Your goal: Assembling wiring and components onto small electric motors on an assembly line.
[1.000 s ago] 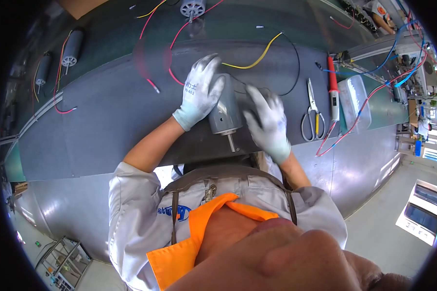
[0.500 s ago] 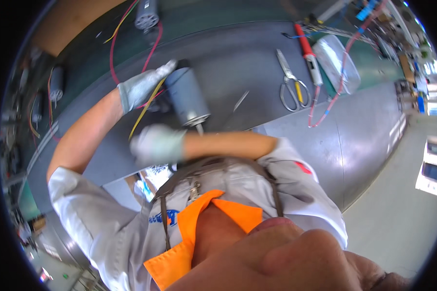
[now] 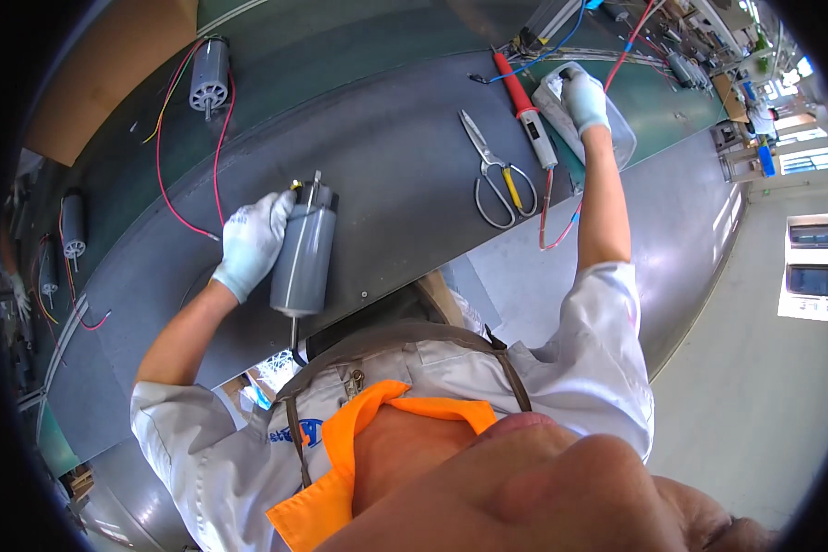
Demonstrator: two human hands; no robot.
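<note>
Grey cylindrical motor (image 3: 304, 262) is positioned near the front edge of the tabletop (image 3: 396, 212), its output shaft (image 3: 294, 333) directed toward the operator. Of the hands, the left hand (image 3: 253, 241) is clamped around the motor's upper side; the right hand (image 3: 584, 99) is at the clear plastic container (image 3: 622, 143), finger closure indeterminable. Scissors (image 3: 488, 156) and a red-and-white corded tool (image 3: 528, 112) lie between them.
</note>
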